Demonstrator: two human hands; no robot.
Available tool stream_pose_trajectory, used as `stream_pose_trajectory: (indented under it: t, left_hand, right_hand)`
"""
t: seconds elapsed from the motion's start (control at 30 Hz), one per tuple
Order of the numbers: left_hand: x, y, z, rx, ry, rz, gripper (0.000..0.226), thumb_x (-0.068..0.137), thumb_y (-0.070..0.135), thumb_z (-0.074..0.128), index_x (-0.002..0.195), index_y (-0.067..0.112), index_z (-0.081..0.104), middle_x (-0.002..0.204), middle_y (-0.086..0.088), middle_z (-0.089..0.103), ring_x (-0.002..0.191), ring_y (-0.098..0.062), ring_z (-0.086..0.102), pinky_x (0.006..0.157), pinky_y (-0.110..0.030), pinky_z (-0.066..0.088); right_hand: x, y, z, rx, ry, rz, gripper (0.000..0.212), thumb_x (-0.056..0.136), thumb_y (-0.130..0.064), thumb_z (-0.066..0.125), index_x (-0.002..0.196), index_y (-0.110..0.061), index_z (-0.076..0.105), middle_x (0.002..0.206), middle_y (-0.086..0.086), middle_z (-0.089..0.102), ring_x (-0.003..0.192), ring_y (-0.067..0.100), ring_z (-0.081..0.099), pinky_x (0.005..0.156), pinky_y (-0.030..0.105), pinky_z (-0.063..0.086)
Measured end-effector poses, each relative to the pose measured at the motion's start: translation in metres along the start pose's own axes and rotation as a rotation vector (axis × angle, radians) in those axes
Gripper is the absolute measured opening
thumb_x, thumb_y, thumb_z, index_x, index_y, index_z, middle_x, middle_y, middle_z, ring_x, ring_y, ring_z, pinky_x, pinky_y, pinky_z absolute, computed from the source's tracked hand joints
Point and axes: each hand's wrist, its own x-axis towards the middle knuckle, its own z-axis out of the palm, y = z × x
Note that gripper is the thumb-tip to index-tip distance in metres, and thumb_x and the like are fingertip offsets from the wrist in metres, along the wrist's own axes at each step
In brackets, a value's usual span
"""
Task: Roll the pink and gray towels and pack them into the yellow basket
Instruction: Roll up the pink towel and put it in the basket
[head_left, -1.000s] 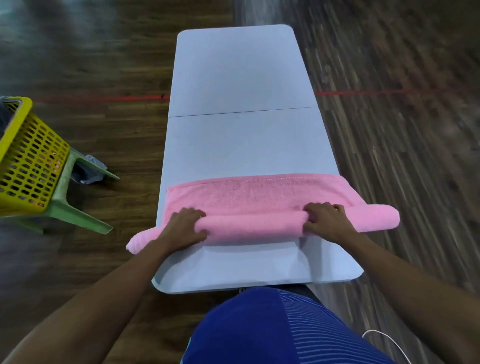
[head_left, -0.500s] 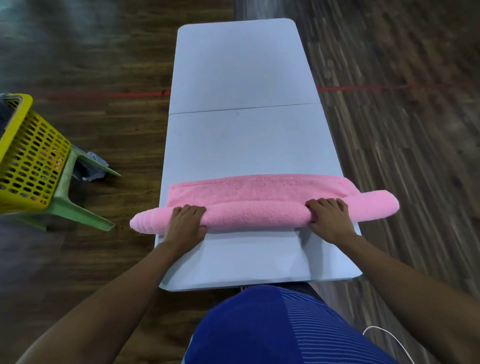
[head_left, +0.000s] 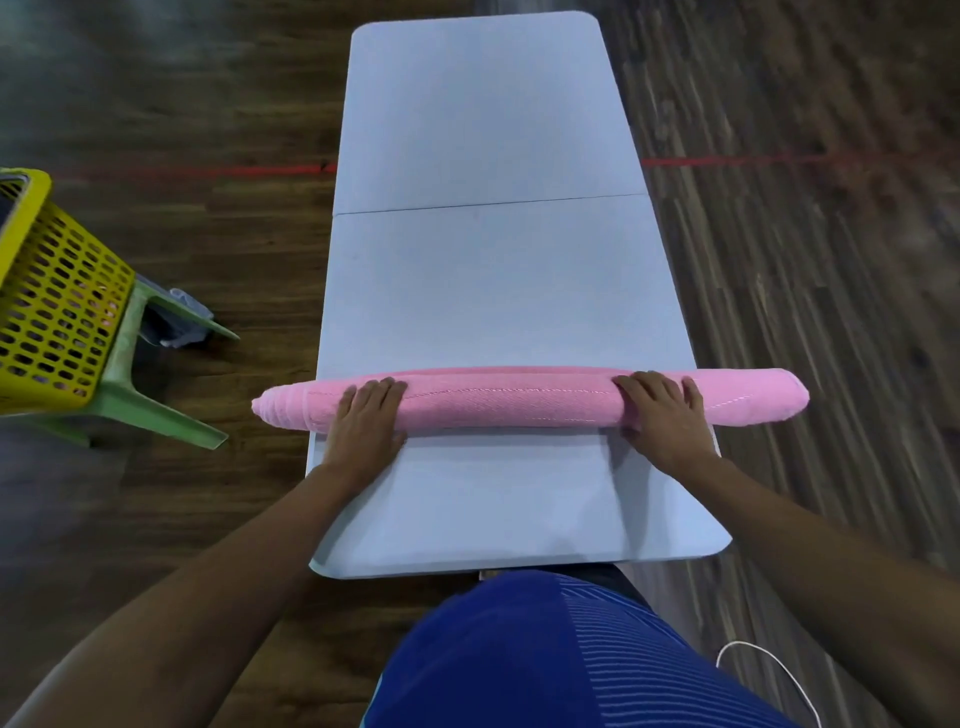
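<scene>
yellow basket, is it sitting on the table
No, the yellow basket is off to the left of the table, resting on a green stool on the wooden floor.

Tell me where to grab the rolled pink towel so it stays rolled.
Grip the pink towel from above, two-handed, where the left hand and right hand press it, fingers over the stitched edge on top. It is long and overhangs both table sides, so a single grip would likely sag.
</scene>
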Motion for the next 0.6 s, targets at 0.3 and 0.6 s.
stream_pose_trajectory:
  t: [0.3, 0.6]
  left_hand:
    - [0.039, -0.004, -0.016, -0.047, -0.062, -0.137, 0.053, 0.085, 0.032, 0.058, 0.134, 0.014, 0.049, 0.132, -0.009, 0.057, 0.122, -0.029, 0.048, 0.112, -0.049, 0.023]
    - [0.021, -0.044, -0.004, 0.08, -0.091, -0.006, 0.075, 0.079, 0.051, 0.069, 0.138, 0.015, 0.041, 0.133, -0.015, 0.052, 0.123, -0.037, 0.046, 0.11, -0.058, 0.025]
  right_hand:
    - [0.043, 0.0, -0.017, 0.004, -0.051, 0.145, 0.055, 0.083, -0.039, 0.056, 0.135, -0.027, 0.041, 0.136, 0.001, 0.047, 0.129, 0.023, 0.04, 0.112, 0.056, 0.014]
    - [0.018, 0.045, -0.01, 0.002, -0.001, 0.039, 0.075, 0.072, -0.069, 0.047, 0.137, -0.033, 0.04, 0.133, -0.002, 0.048, 0.126, 0.025, 0.044, 0.11, 0.055, 0.02]
